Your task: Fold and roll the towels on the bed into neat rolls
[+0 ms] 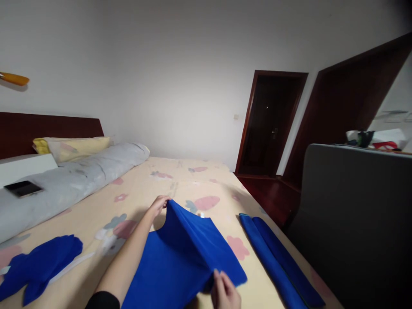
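A blue cloth point(180, 257) lies on the bed in front of me, its right part lifted and folded over. My left hand point(158, 204) reaches forward and pinches the cloth's far corner, raising it off the sheet. My right hand point(225, 292), at the bottom edge, grips the near corner of the same folded flap. A small white tag shows at the cloth's far edge.
The bed sheet point(167, 184) is cream with flower prints. A rolled blue cloth point(277, 257) lies along the right edge, a crumpled blue cloth point(35, 266) at left. A grey bolster point(80, 171), yellow pillow, and phone point(22, 188) sit near the headboard. A grey chair point(354, 214) stands right.
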`<state>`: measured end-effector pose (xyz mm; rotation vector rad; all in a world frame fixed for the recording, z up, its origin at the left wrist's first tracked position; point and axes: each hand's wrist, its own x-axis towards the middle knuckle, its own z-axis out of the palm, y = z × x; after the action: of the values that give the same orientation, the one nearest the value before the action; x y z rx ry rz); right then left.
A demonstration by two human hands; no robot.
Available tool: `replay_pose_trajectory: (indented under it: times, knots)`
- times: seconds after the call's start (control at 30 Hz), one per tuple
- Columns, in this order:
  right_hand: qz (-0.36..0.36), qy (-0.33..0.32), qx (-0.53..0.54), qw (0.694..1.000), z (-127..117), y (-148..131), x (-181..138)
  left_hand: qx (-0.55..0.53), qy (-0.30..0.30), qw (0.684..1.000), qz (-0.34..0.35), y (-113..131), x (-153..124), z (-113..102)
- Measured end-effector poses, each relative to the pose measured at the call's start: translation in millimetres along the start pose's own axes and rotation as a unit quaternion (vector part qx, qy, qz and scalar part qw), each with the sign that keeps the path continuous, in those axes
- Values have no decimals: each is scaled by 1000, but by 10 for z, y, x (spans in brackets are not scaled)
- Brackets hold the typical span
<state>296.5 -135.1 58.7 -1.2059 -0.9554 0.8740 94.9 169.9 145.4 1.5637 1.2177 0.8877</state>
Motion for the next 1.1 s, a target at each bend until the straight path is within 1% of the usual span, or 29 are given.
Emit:
replay_pose_trajectory:
  times: [0.03,0.07,0.1,0.17,0.27,0.33,0.4,0.53,0.7,0.77,0.9,1.03,1.1]
  knots:
    - [-17,74,4,997,-47,-146,136,-26,7,1000,15,103,-55,-131]
    - [-41,117,-8,992,-92,-317,275,-51,14,998,32,205,-120,-255]
    - [-72,133,-24,988,-135,-502,413,-74,19,996,49,305,-193,-371]
    - [-120,122,-50,984,-211,-878,678,-117,27,989,84,494,-359,-570]
    - [-174,99,-73,977,-292,-1350,1032,-163,30,978,127,742,-621,-778]
    - [-192,82,-71,975,-324,-1572,1234,-179,26,973,146,877,-781,-864]
    - [-200,61,-61,976,-347,-1726,1405,-184,18,970,157,988,-916,-917]
    - [-208,37,-39,977,-377,-1876,1665,-164,14,973,164,1137,-1096,-942]
    - [-200,6,-13,980,-426,-1871,1860,-168,46,970,169,1215,-1186,-907]
    - [-194,-22,-23,981,-457,-1862,1907,-155,55,971,172,1221,-1195,-914]
    - [-191,-79,-76,976,-527,-1896,1954,-82,54,979,179,1220,-1192,-977]
    - [-202,-81,-114,969,-569,-1973,1964,15,77,980,184,1244,-1202,-1037]
    - [-207,-81,-135,966,-574,-2012,1968,55,77,977,194,1262,-1215,-1055]
